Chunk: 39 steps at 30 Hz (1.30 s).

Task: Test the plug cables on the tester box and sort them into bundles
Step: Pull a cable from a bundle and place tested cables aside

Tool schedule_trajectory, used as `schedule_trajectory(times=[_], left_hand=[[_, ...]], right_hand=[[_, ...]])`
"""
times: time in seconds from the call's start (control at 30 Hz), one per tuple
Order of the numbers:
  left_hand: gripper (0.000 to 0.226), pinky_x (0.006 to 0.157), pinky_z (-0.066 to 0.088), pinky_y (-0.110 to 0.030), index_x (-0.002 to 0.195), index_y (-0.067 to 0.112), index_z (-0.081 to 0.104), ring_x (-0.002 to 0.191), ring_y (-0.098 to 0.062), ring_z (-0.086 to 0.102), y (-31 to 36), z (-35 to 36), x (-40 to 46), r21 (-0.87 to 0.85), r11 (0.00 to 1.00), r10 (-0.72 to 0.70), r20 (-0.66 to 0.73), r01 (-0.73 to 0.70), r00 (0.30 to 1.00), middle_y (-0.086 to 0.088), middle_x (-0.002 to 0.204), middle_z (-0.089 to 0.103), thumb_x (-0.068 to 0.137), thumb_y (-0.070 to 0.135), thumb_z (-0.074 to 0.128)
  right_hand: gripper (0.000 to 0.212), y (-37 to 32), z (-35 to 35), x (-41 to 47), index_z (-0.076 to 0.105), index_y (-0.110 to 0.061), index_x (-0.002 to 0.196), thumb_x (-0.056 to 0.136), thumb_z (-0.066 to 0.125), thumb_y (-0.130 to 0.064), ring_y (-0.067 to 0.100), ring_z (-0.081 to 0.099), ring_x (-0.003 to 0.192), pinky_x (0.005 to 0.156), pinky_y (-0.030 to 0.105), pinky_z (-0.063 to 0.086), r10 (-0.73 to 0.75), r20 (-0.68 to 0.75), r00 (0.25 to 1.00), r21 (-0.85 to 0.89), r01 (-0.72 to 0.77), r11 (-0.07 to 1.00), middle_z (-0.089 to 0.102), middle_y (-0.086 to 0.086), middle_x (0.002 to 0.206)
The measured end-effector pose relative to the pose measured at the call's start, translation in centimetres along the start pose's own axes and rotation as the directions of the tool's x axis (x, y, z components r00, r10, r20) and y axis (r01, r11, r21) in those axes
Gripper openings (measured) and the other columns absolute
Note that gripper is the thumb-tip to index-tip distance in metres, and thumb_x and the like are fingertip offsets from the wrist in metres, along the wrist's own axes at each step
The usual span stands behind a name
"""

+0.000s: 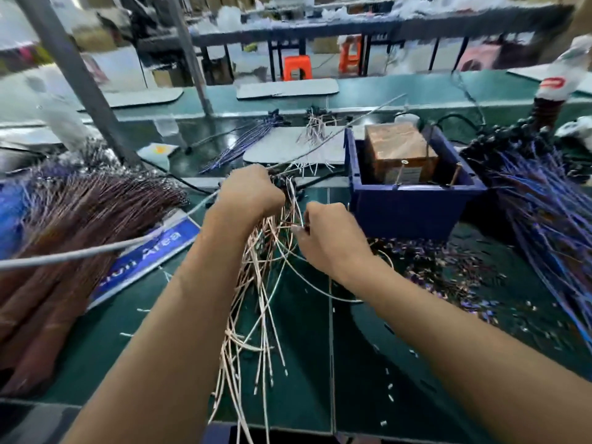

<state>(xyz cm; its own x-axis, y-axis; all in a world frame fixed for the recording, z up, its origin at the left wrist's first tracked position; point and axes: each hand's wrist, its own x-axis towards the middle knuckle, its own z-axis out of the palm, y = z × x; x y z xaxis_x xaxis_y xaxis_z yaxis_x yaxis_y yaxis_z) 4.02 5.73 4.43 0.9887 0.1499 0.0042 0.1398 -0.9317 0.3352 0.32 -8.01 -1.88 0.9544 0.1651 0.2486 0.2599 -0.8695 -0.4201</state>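
My left hand (250, 190) grips the plug end of a bunch of pink and white plug cables (256, 299) that hangs down over the green table (320, 379). The black plugs poke out just right of the fist. My right hand (330, 235) pinches one thin white cable out of that bunch, right beside the left wrist. The tester box (400, 155), brown with a label, sits in a dark blue tray (407, 206) just right of my hands.
A big brown cable bundle (64, 238) lies at the left over a blue sign (150, 257). Blue cables (551, 213) pile at the right, cut scraps (448, 267) below the tray. Sorted small bundles (243, 142) lie farther back. A grey cord (96, 251) crosses leftward.
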Motion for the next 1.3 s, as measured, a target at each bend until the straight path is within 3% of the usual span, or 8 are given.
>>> schedule_trajectory(times=[0.27, 0.43, 0.63, 0.87, 1.0, 1.07, 1.17, 1.3], left_hand=[[0.025, 0.087, 0.054, -0.042, 0.11, 0.01, 0.066, 0.113, -0.037, 0.065, 0.2, 3.1, 0.9, 0.121, 0.991, -0.04, -0.143, 0.057, 0.989, -0.016, 0.117, 0.067, 0.086, 0.006, 0.06], [0.01, 0.07, 0.046, -0.035, 0.086, 0.016, 0.055, 0.101, -0.035, 0.067, 0.9, 3.3, 1.6, 0.109, 0.993, -0.023, -0.145, 0.039, 0.989, -0.013, 0.105, 0.067, 0.083, 0.009, 0.061], [0.02, 0.074, 0.046, -0.034, 0.079, 0.015, 0.05, 0.101, -0.032, 0.064, 1.5, 2.5, 1.6, 0.108, 0.993, -0.052, -0.035, 0.055, 0.998, -0.009, 0.093, 0.06, 0.08, 0.023, 0.068], [0.02, 0.069, 0.044, -0.03, 0.09, 0.009, 0.068, 0.085, -0.031, 0.061, 3.0, 1.1, 0.1, -0.187, 0.982, -0.034, -0.128, 0.01, 0.991, -0.011, 0.087, 0.068, 0.072, 0.008, 0.058], [0.02, 0.071, 0.046, -0.032, 0.087, 0.012, 0.068, 0.089, -0.034, 0.062, 4.4, 0.8, -1.2, -0.134, 0.984, 0.077, -0.282, -0.119, 0.956, -0.012, 0.087, 0.069, 0.069, 0.008, 0.059], [0.013, 0.066, 0.043, -0.028, 0.075, 0.018, 0.064, 0.081, -0.03, 0.064, 4.8, 0.6, -1.6, -0.209, 0.966, 0.091, -0.27, -0.151, 0.959, -0.007, 0.081, 0.068, 0.068, 0.007, 0.06], [0.022, 0.061, 0.052, -0.028, 0.068, 0.019, 0.062, 0.073, -0.022, 0.071, 5.6, 0.1, -2.6, -0.476, 0.845, 0.13, -0.258, -0.243, 0.957, -0.004, 0.072, 0.071, 0.072, 0.0, 0.071], [0.026, 0.067, 0.061, -0.032, 0.095, 0.003, 0.061, 0.075, -0.027, 0.077, 6.7, -2.0, -4.6, -0.916, 0.243, 0.217, -0.27, -0.319, 0.938, -0.017, 0.086, 0.077, 0.08, -0.007, 0.08]], right_hand=[[0.013, 0.4, 2.2, 1.7, 0.055, -0.014, 0.095, 0.093, 0.066, -0.021, 0.032, 0.062, 0.072, 0.061, 0.03, 0.044, 0.096, 0.028, 0.995, 0.02, -0.097, 0.995, 0.059, 0.008, 0.086], [0.019, 0.6, 1.8, 1.6, 0.061, -0.015, 0.091, 0.093, 0.068, -0.033, 0.029, 0.063, 0.066, 0.062, 0.033, 0.055, 0.101, -0.05, 0.994, 0.151, -0.093, 0.984, 0.061, 0.004, 0.075], [0.011, 0.0, 1.5, 1.4, 0.063, -0.017, 0.087, 0.095, 0.062, -0.024, 0.026, 0.064, 0.069, 0.064, 0.04, 0.056, 0.026, -0.012, 1.0, 0.292, -0.021, 0.956, 0.067, 0.003, 0.082], [0.013, 0.2, 1.1, 0.8, 0.065, -0.023, 0.092, 0.096, 0.064, -0.035, 0.015, 0.059, 0.069, 0.063, 0.034, 0.047, 0.091, 0.08, 0.993, 0.583, -0.121, 0.804, 0.067, -0.001, 0.082], [0.013, -0.1, 0.9, -0.3, 0.066, -0.02, 0.094, 0.099, 0.056, -0.014, 0.004, 0.049, 0.057, 0.06, 0.016, 0.04, -0.041, 0.105, 0.994, 0.728, -0.049, 0.684, 0.065, 0.004, 0.084], [0.016, -0.2, 0.7, -0.6, 0.064, -0.013, 0.091, 0.101, 0.054, -0.007, 0.005, 0.043, 0.053, 0.058, 0.022, 0.039, -0.029, 0.087, 0.996, 0.778, -0.05, 0.626, 0.057, 0.0, 0.072], [0.025, -0.3, -0.4, -1.0, 0.061, -0.018, 0.084, 0.104, 0.055, -0.007, 0.008, 0.044, 0.053, 0.053, 0.024, 0.038, 0.032, 0.099, 0.995, 0.907, -0.103, 0.409, 0.054, -0.013, 0.059], [0.028, 0.5, -3.4, -1.9, 0.07, -0.014, 0.099, 0.109, 0.044, -0.012, 0.012, 0.051, 0.065, 0.053, 0.022, 0.037, -0.01, 0.042, 0.999, 0.969, -0.038, 0.245, 0.068, -0.011, 0.077]])
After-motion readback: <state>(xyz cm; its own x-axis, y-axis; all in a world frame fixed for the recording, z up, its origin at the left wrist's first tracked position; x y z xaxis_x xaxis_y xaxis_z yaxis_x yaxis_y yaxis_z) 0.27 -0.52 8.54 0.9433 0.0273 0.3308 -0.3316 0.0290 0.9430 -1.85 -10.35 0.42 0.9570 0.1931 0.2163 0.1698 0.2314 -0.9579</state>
